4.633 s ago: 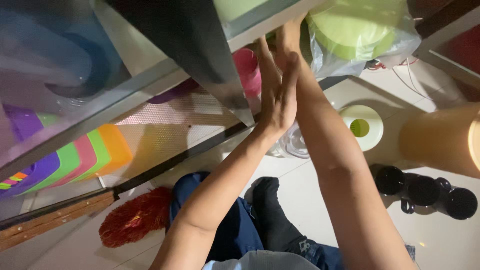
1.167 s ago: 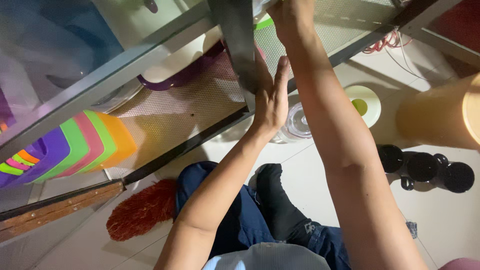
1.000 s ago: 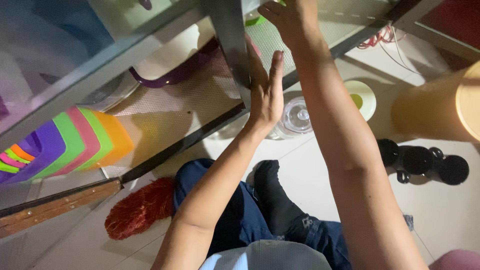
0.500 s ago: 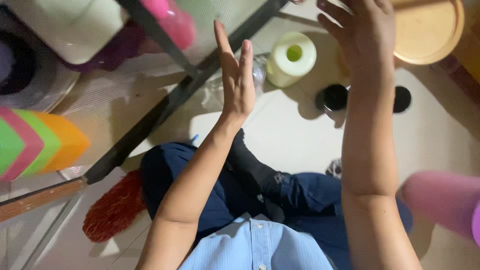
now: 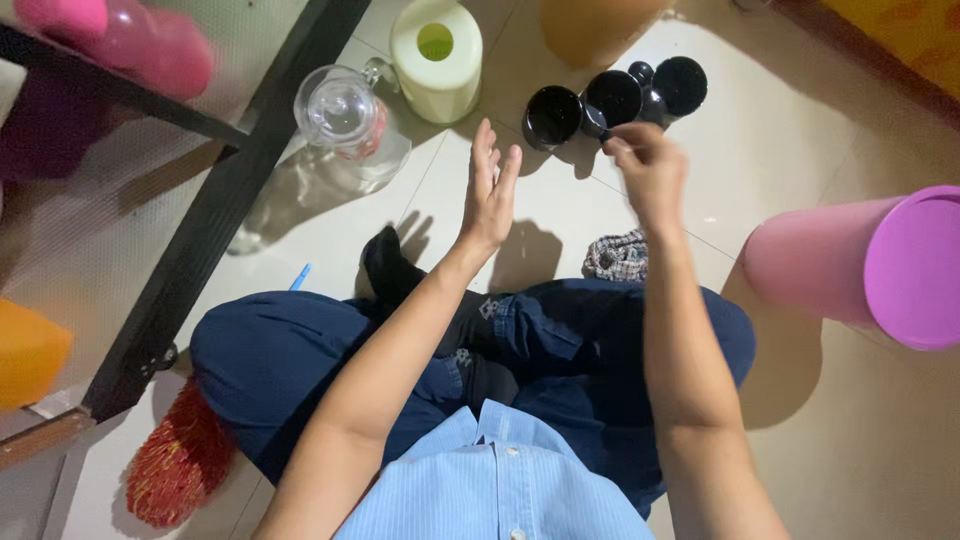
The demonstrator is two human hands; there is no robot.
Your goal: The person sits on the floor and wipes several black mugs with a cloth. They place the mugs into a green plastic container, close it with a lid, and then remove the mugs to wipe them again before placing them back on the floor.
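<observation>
Both hands have come down from the shelf: left hand [image 5: 490,195] open and empty, right hand [image 5: 650,170] loosely pinched (apparently empty) just beside the black cups [image 5: 612,100] on the floor.

Floor [image 5: 880,440]: pale glossy tiles, warm indoor light, soft shadows. Black shelf frame [image 5: 215,215] runs diagonally at left, glass shelf [image 5: 120,200] above it. Yellow-orange wall [image 5: 900,30] far right.
</observation>
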